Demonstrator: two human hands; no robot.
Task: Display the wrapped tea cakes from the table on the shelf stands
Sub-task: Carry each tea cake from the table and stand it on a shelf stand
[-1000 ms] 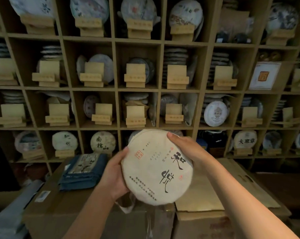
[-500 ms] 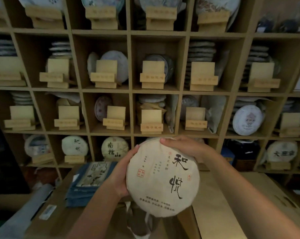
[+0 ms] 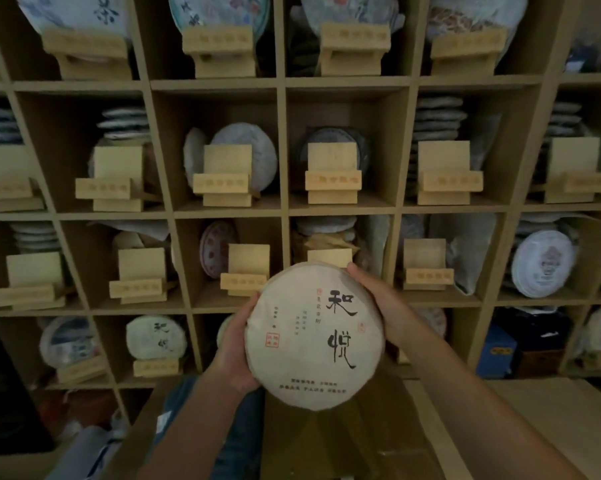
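We've closed in on the shelf [image 3: 285, 213] since a second ago: the cubbies loom larger, and the tea cake [image 3: 314, 336] has risen with us, its top edge now covering the lower part of a wooden stand [image 3: 329, 255] in the cubby right behind our grip. The worktop [image 3: 534, 410] has slid down below the hands.

Largest first: the shelf fills the view, a grid of cubbies with light wooden stands. Many of them stand bare, including one [image 3: 249, 268] up and to the left of our grip and one [image 3: 425, 263] up and to the right.

Next, the cake, a broad flat disc in cream paper with bold black brushwork, held upright, face towards us, just short of the shelf. We'd judge it dense and stiff, fairly weighty for its size. The wrapper looks thin and would crease or tear, so the rim is the place to hold, as we do now.

Now the hands. Our left hand [image 3: 235, 344] cups the lower left rim, fingers hidden behind. Our right hand [image 3: 375, 303] curls over the upper right rim, thumb in front. Both grip the cake; both forearms reach forward and upward.
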